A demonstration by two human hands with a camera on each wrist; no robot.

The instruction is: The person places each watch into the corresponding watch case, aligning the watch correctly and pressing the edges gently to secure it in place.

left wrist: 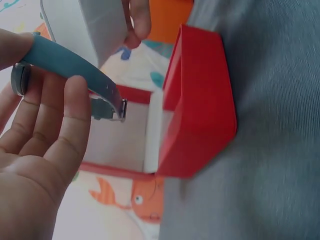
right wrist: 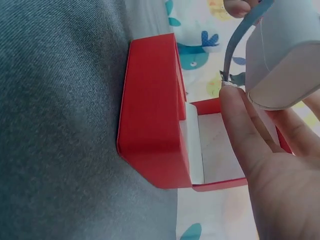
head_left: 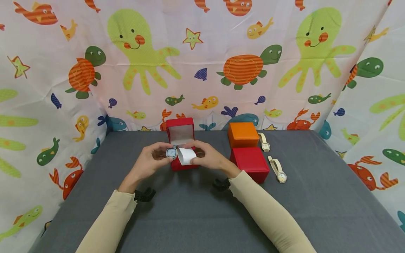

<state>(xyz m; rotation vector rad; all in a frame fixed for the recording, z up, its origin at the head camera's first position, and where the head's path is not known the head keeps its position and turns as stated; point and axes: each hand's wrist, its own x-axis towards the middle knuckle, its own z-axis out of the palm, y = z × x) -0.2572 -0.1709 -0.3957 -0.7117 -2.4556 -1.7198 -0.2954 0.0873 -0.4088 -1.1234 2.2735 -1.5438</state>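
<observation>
My left hand (head_left: 152, 158) pinches a watch (head_left: 171, 153) with a squarish pale-blue dial. Its blue strap (left wrist: 70, 62) curves away from the thumb in the left wrist view, with a metal buckle at the end. Close beside it, my right hand (head_left: 207, 154) grips a white watch cushion (head_left: 186, 156), a hollow rounded sleeve in the right wrist view. One right fingertip is at the strap's buckle; whether it presses on it I cannot tell. Behind and below both hands stands an open red watch box (head_left: 180, 123), its white-lined lid raised.
Right of the hands, an orange box (head_left: 243, 135) and a closed red box (head_left: 251, 163) stand one behind the other. Two watches with pale straps, one farther back (head_left: 265, 144) and one nearer watch (head_left: 280, 172), lie beside them. A patterned curtain (head_left: 202, 70) hangs behind the grey table (head_left: 190, 218).
</observation>
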